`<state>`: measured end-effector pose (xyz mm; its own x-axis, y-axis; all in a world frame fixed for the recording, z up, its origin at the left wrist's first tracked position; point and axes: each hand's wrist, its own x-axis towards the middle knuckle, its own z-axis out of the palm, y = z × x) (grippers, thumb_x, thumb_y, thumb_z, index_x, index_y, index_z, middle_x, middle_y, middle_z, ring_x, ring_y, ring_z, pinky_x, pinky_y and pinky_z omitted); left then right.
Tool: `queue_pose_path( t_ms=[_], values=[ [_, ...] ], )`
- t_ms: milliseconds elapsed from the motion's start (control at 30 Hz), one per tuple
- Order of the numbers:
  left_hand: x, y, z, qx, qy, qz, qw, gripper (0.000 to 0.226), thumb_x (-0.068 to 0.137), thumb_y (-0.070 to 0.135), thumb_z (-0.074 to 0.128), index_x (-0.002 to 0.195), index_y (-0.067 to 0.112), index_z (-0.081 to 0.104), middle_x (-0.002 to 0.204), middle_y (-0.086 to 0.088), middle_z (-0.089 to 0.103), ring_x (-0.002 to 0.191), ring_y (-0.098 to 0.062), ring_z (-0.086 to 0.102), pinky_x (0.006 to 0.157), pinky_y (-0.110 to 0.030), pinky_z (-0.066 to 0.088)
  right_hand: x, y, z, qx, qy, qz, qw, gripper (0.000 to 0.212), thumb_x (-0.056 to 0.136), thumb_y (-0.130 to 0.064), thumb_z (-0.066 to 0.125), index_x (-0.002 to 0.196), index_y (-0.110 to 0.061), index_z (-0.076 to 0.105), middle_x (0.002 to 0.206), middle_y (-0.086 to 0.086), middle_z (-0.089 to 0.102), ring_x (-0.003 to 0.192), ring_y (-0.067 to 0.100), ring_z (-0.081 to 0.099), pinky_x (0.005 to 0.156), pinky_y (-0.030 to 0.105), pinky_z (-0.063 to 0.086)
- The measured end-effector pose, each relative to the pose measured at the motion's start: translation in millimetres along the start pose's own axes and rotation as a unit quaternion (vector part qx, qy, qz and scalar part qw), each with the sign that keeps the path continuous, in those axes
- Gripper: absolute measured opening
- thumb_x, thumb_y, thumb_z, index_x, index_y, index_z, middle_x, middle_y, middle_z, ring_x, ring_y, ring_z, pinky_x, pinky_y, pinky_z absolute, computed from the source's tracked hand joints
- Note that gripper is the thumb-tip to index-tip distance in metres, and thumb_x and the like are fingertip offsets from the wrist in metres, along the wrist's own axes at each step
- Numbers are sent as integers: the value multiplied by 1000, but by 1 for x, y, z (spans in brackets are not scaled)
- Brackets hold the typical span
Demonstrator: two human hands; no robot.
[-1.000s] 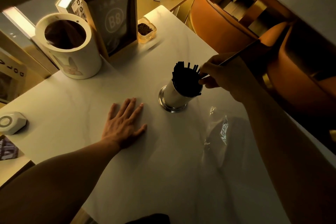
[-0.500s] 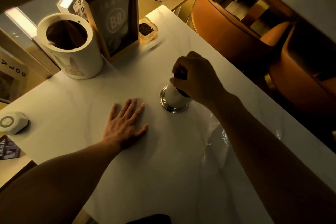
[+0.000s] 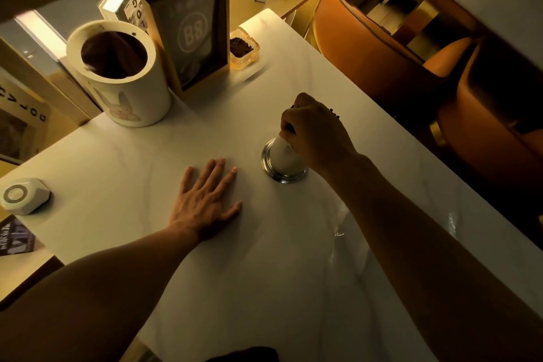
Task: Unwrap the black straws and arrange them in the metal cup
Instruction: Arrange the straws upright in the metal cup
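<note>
The metal cup [image 3: 278, 162] stands upright on the white marble table [image 3: 264, 273], right of centre. My right hand [image 3: 317, 132] is curled over its mouth and closed on the bundle of black straws [image 3: 335, 115]. Only a few straw tips show past my knuckles. My left hand [image 3: 205, 200] lies flat on the table to the left of the cup, fingers spread, holding nothing. A clear plastic wrapper [image 3: 338, 233] lies on the table in front of the cup, mostly hidden under my right forearm.
At the back left stand a white cylindrical bin [image 3: 117, 88], a framed "B8" sign [image 3: 194, 35] and an amber glass ashtray [image 3: 244, 51]. A white call button [image 3: 25, 195] sits at the left edge. Orange chairs [image 3: 367, 47] stand beyond the table's right edge.
One second ago my right hand held a single straw at the cup's rim with the bundle in view. It has since come down over the cup and covers the straws. My left hand has not moved.
</note>
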<state>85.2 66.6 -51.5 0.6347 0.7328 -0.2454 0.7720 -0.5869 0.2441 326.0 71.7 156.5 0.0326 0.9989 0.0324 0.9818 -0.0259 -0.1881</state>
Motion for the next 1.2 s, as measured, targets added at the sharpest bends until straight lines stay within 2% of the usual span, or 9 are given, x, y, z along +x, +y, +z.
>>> queue_pose_path(
  t_ms=[267, 333, 467, 700, 767, 900, 1033, 1133, 1200],
  values=[
    [-1, 1, -2, 3, 0, 5, 1000, 84, 93, 84, 7, 161, 41, -18, 172, 3, -21, 156, -18, -26, 128, -53, -10, 0, 7, 1, -15, 28, 3, 999, 24, 87, -29, 72, 87, -5, 68, 99, 13, 63, 76, 12, 48, 68, 25, 47],
    [-1, 1, -4, 5, -4, 5, 1000, 84, 93, 83, 7, 161, 41, -19, 171, 3, -22, 156, -18, -26, 128, -53, -10, -2, 8, -1, -18, 41, 6, 999, 27, 87, -32, 71, 88, -6, 67, 100, 11, 62, 80, 16, 55, 69, 28, 52],
    [-3, 2, -6, 2, -3, 7, 1000, 84, 93, 82, 7, 161, 40, -17, 171, 3, -22, 156, -18, -26, 127, -53, -11, -3, 7, -17, -27, 76, 4, 997, 30, 87, -38, 69, 89, -8, 66, 105, 11, 60, 91, 20, 57, 71, 27, 50],
    [-3, 3, -9, 1, -6, 7, 1000, 84, 93, 82, 7, 162, 38, -15, 172, 3, -21, 156, -18, -25, 128, -53, -10, -13, 11, -87, 4, 102, 28, 994, 39, 92, -41, 57, 97, -3, 57, 81, 6, 61, 73, 15, 55, 67, 28, 43],
    [-3, 2, -9, 4, -9, 6, 1000, 84, 93, 82, 6, 162, 39, -17, 172, 3, -21, 156, -18, -26, 128, -53, -9, -21, 15, -111, 24, 74, 49, 996, 34, 91, -36, 61, 96, -3, 56, 81, 3, 60, 72, 15, 57, 67, 28, 43],
    [-3, 3, -10, 2, -15, 8, 1000, 84, 93, 82, 6, 161, 39, -18, 171, 3, -22, 156, -19, -26, 128, -53, -8, -43, 30, -147, -16, -65, 94, 993, 23, 85, -28, 71, 82, -14, 53, 70, -6, 56, 62, 9, 55, 56, 17, 33],
    [-4, 3, -12, 3, -17, 9, 1000, 84, 92, 81, 6, 161, 38, -20, 171, 1, -23, 156, -20, -25, 128, -54, -7, -61, 43, -145, -76, -141, 128, 979, 24, 80, -14, 78, 75, -12, 55, 66, -5, 52, 62, 10, 52, 53, 20, 30],
    [-4, 4, -13, 8, -21, 8, 1000, 85, 92, 82, 4, 161, 38, -20, 171, 1, -24, 156, -20, -26, 128, -54, -7, -71, 53, -128, -83, -166, 152, 971, 16, 82, -5, 74, 96, -9, 66, 81, 6, 64, 85, 26, 66, 71, 27, 45],
    [-4, 3, -14, 6, -21, 8, 1000, 85, 92, 82, 5, 161, 38, -19, 170, 1, -24, 156, -20, -25, 128, -54, -7, -75, 60, -121, -95, -176, 170, 965, 21, 85, -4, 70, 106, -9, 70, 97, 12, 71, 94, 28, 66, 78, 30, 47]
  ],
)
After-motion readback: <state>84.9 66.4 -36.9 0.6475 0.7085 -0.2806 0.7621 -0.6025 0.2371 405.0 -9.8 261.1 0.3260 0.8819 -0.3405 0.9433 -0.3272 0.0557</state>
